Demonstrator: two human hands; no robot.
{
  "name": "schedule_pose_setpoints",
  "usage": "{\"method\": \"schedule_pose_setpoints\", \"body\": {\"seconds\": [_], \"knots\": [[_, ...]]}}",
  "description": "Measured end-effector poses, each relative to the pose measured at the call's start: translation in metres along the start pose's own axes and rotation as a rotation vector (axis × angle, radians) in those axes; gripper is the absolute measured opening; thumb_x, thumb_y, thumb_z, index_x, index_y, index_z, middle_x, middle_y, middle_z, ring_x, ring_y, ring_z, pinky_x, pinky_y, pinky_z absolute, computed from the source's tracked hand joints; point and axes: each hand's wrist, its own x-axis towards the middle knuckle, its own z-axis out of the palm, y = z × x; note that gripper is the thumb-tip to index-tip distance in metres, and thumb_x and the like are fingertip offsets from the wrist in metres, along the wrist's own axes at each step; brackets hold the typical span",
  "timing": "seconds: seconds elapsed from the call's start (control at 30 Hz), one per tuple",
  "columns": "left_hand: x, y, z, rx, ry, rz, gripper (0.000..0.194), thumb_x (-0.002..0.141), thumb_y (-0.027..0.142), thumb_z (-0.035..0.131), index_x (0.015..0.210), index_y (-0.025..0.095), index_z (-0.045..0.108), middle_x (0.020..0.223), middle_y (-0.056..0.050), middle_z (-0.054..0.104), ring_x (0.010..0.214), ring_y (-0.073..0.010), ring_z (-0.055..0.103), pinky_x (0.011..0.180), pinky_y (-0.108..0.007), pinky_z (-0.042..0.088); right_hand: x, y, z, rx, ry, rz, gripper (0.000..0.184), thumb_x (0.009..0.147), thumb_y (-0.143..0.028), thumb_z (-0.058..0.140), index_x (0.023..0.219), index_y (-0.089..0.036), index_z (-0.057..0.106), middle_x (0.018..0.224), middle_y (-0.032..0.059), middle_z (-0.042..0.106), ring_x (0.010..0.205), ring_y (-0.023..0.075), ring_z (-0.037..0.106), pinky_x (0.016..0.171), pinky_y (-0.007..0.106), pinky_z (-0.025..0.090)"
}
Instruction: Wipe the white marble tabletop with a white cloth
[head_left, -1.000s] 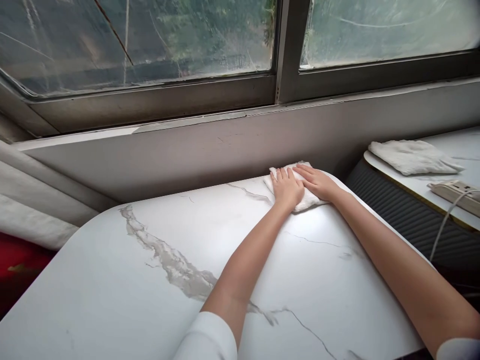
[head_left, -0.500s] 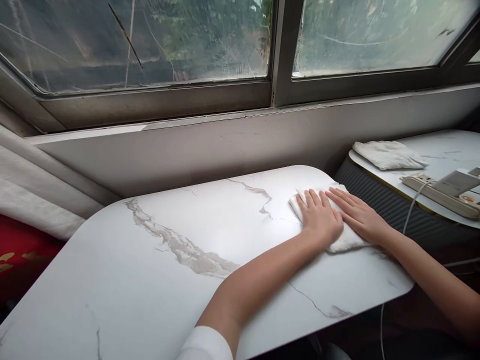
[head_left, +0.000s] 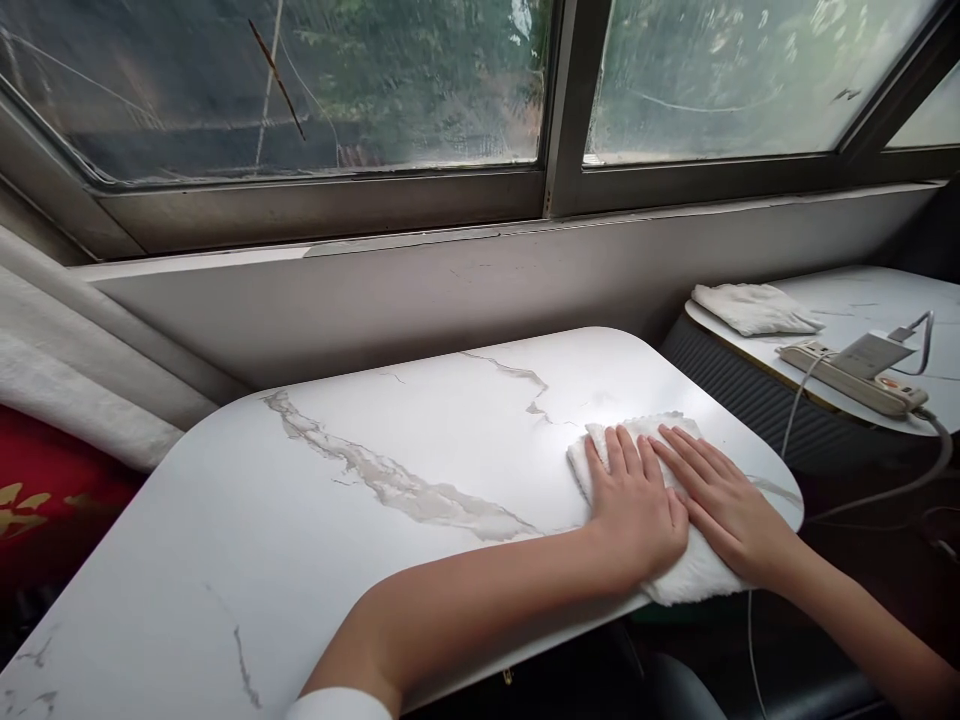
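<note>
My left hand [head_left: 634,505] lies flat on a white cloth [head_left: 694,575], its fingers stretched out and pointing away from me. Beside it, my right hand [head_left: 735,505] also presses flat on the cloth, fingers extended, with its fingertips close to the left hand. The cloth rests on a white marble-patterned table [head_left: 315,570] at its right end, and its near part reaches the table's front edge. The palms hide the middle of the cloth.
A second marble-patterned table [head_left: 847,290] at the right bears a folded white cloth [head_left: 754,308] and a power strip [head_left: 855,380] with a charger [head_left: 874,353]. Cables hang there. Behind stand a low wall [head_left: 450,290] and a window; at left, a white curtain [head_left: 82,360].
Both hands have slid the cloth toward me, from near the table's far right part to its front edge. The view has shifted slightly.
</note>
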Motion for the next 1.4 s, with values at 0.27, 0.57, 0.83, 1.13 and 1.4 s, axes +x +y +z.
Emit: {"method": "schedule_pose_setpoints", "body": {"seconds": [0.27, 0.57, 0.83, 1.13, 1.4], "knots": [[0.011, -0.038, -0.007, -0.014, -0.014, -0.069, 0.062, 0.096, 0.037, 0.023, 0.147, 0.003, 0.026, 0.154, -0.02, 0.025, 0.143, -0.0341, 0.017, 0.115, -0.057, 0.015, 0.044, 0.0, 0.019, 0.025, -0.032, -0.011, 0.058, 0.097, -0.037, 0.022, 0.153, -0.031, 0.006, 0.155, 0.0029, 0.028, 0.142, 0.0229, 0.025, 0.112, 0.05, 0.031], [0.088, -0.131, -0.019, 0.005, -0.01, -0.17, 0.058, 0.095, 0.034, 0.024, 0.147, 0.007, 0.028, 0.155, -0.015, 0.026, 0.143, -0.0272, 0.02, 0.116, -0.05, 0.012, 0.17, 0.024, 0.066, -0.016, -0.116, 0.01, 0.056, 0.097, -0.038, 0.018, 0.148, -0.018, 0.029, 0.154, 0.0113, 0.028, 0.141, 0.0278, 0.026, 0.11, 0.05, 0.03], [0.12, -0.193, -0.032, 0.039, 0.046, -0.289, 0.055, 0.096, 0.031, 0.023, 0.146, 0.009, 0.029, 0.154, -0.015, 0.028, 0.142, -0.0259, 0.022, 0.116, -0.049, 0.015, 0.257, 0.016, 0.089, 0.035, -0.098, -0.018, 0.054, 0.094, -0.033, 0.027, 0.143, -0.013, 0.038, 0.151, 0.0138, 0.035, 0.138, 0.0275, 0.033, 0.109, 0.046, 0.03], [0.104, -0.188, -0.029, 0.061, 0.111, -0.353, 0.055, 0.096, 0.032, 0.025, 0.146, 0.01, 0.03, 0.154, -0.016, 0.028, 0.142, -0.0279, 0.022, 0.116, -0.049, 0.014, 0.254, 0.008, 0.089, 0.076, -0.077, -0.062, 0.054, 0.094, -0.037, 0.029, 0.143, -0.016, 0.039, 0.15, 0.0113, 0.037, 0.137, 0.0266, 0.034, 0.11, 0.044, 0.031], [0.037, -0.16, -0.036, 0.069, 0.052, -0.294, 0.055, 0.097, 0.031, 0.024, 0.147, 0.01, 0.029, 0.154, -0.015, 0.027, 0.143, -0.0272, 0.02, 0.116, -0.049, 0.014, 0.188, -0.039, 0.069, 0.045, -0.071, -0.04, 0.054, 0.097, -0.037, 0.023, 0.146, -0.016, 0.034, 0.152, 0.0125, 0.033, 0.141, 0.0251, 0.026, 0.112, 0.046, 0.028]]}}
